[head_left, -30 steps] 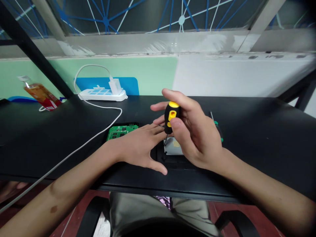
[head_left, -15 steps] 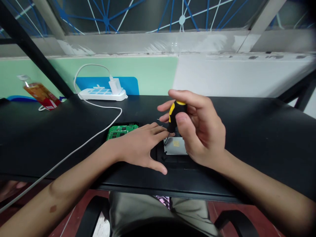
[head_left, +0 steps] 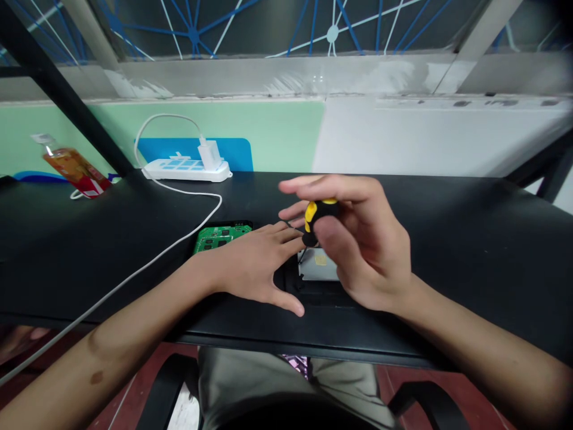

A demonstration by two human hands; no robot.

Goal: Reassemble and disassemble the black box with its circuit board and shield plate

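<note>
Here's the right hand (head_left: 371, 251), curled around a stubby yellow-and-black screwdriver (head_left: 312, 222), thumb on the near side. Its thin shaft points down at the left edge of a flat silver metal plate (head_left: 319, 270); that steep hold probably keeps the tip seated. Over to the left hand (head_left: 250, 263): open, palm down, fingers spread, no object visibly in its grasp, perhaps bracing the work. Just past it on the far side, a green printed circuit board (head_left: 219, 234), partly covered by that hand. Farther out, a white plastic power strip (head_left: 188, 173) at the black desk's (head_left: 470, 251) far edge, likely there to leave working room, its white cable (head_left: 179, 242) trailing nearer on the left.
</note>
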